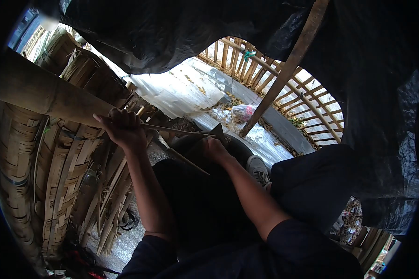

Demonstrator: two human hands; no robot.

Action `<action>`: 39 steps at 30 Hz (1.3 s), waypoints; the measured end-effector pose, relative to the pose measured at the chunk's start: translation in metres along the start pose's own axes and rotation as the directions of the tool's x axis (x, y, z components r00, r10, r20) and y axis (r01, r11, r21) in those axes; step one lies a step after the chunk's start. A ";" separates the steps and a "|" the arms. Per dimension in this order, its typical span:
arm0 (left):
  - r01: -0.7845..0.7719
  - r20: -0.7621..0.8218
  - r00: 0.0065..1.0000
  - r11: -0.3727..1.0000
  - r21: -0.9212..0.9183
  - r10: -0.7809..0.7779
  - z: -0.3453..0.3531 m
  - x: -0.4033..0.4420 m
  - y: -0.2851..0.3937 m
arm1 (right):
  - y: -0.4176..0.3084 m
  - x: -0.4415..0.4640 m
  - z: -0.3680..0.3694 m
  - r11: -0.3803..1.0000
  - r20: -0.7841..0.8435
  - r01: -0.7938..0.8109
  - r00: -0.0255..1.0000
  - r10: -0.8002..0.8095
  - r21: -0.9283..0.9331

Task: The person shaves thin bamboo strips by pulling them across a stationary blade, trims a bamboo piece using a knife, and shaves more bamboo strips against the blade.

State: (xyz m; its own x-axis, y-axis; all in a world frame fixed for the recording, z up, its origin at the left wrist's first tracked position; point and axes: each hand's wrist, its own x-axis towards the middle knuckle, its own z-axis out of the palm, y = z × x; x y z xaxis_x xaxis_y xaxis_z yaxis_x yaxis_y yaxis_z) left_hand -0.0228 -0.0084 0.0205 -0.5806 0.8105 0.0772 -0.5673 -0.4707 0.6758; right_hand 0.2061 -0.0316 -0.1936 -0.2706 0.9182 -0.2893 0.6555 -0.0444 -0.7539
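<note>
My left hand (123,128) is closed, at the height of the thick bamboo pole's (74,100) near end. A thin bamboo strip (172,129) runs from this fist to the right, up to my right hand (214,149). That hand is closed too, with its fingers mostly hidden. Just above it a dark, pointed blade (215,132), like a knife's, meets the end of the strip; its handle is out of sight. Below the strip, another narrow pale stick (188,162) slants down over my dark-clothed lap.
Woven bamboo baskets (63,181) stack up on the left. A wooden post (288,69) slants down in front, near a slatted bamboo fence (284,88). Dark plastic sheeting (172,28) hangs overhead. A shoe (258,169) and a plastic bag (243,112) are ahead.
</note>
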 end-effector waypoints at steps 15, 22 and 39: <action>-0.038 -0.069 0.997 0.999 0.033 0.041 0.039 -0.020 -0.005 | -0.046 -0.004 -0.023 0.956 -0.233 0.098 0.972 -0.032 0.278; -0.001 -0.035 0.999 1.000 -0.010 0.000 0.047 -0.032 -0.014 | -0.153 -0.022 -0.046 0.956 -0.187 0.198 0.969 -0.159 0.216; -0.071 0.096 0.993 0.997 0.021 0.068 0.021 -0.020 -0.012 | -0.072 -0.008 -0.013 0.996 -0.099 0.006 0.995 0.003 0.084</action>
State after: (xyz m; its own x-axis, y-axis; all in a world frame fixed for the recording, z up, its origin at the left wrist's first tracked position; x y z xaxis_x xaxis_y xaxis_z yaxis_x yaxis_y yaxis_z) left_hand 0.0074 -0.0115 0.0261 -0.5595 0.8061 0.1929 -0.5124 -0.5193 0.6839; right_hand 0.1700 -0.0310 -0.1292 -0.1978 0.9525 -0.2315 0.5925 -0.0720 -0.8024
